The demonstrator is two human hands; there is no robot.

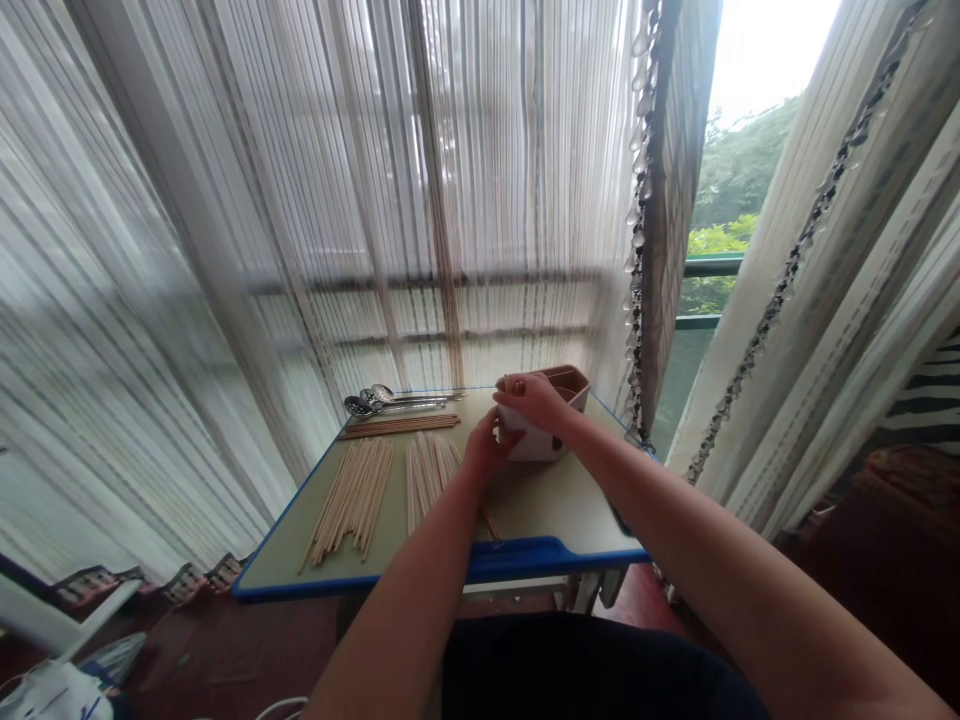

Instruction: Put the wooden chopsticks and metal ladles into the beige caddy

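A white utensil holder (pixel 534 446) with a brownish-pink rim and inner dividers stands toward the back right of a small table. My left hand (pixel 487 450) wraps around its left end, thumb on the front wall. Over the top of that same end, my right hand (pixel 531 398) is closed with its fingers bent down; small pale tips show at the fingers, but what they grip is unclear. Left of my hands lie two spreads of pale wooden chopsticks, one farther left (pixel 352 500) and one nearer (pixel 426 470), partly behind my left forearm.
Dark brown chopsticks (pixel 401 426) lie across the table's back left, with metal slotted spoons (pixel 361 405) behind them. A brown stick (pixel 490 524) lies near the front edge. The table (pixel 330 578) has a raised blue rim. Sheer curtains (pixel 480 200) hang just behind it.
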